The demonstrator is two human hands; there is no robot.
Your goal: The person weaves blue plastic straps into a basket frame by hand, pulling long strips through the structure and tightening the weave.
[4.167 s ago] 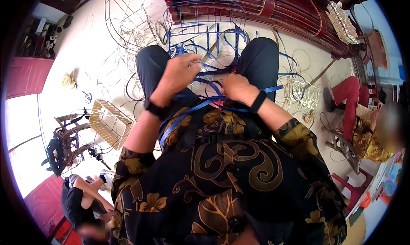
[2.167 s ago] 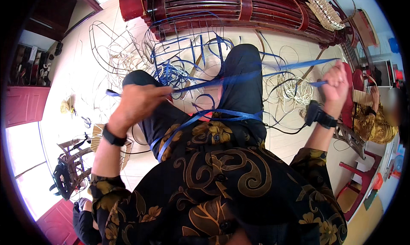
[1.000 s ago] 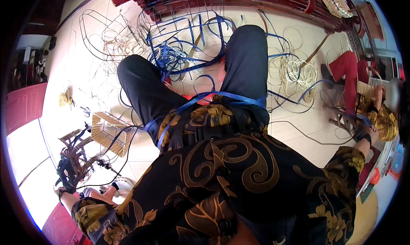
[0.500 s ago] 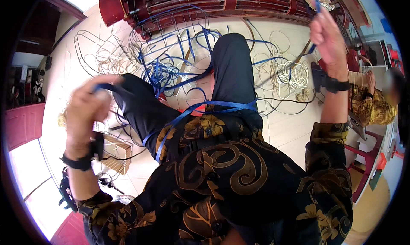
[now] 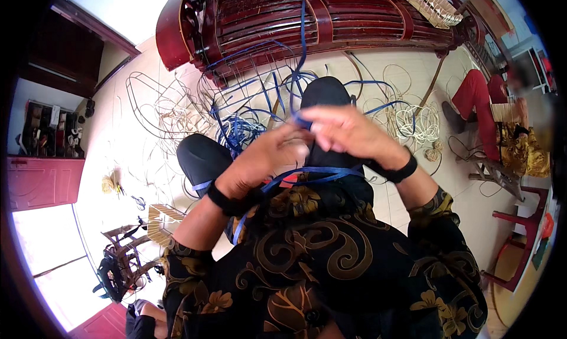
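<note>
My left hand (image 5: pixel 263 156) and my right hand (image 5: pixel 348 129) meet above my right leg, blurred at the fingertips. A blue strap (image 5: pixel 302 122) is between their fingers; my right hand grips it, and my left fingers are curled at it, partly hidden. One length of strap rises toward the wooden bench. More blue strapping (image 5: pixel 325 173) lies across my lap. Beyond my knees a wire frame (image 5: pixel 277 85) wound with blue strap stands among a blue tangle (image 5: pixel 236 132).
A dark red bench (image 5: pixel 254 20) holds a pale basket (image 5: pixel 434 5). Cream cord coils (image 5: pixel 413 123) lie to the right, near a seated person in red trousers (image 5: pixel 472 102). At left are a woven tray (image 5: pixel 162 221), scissors (image 5: pixel 137 203) and a wooden stand (image 5: pixel 124 244). Another person's leg (image 5: pixel 150 321) is at lower left.
My hands have swung in from spread wide on either side to meet in the middle, with the blue strap between them.
</note>
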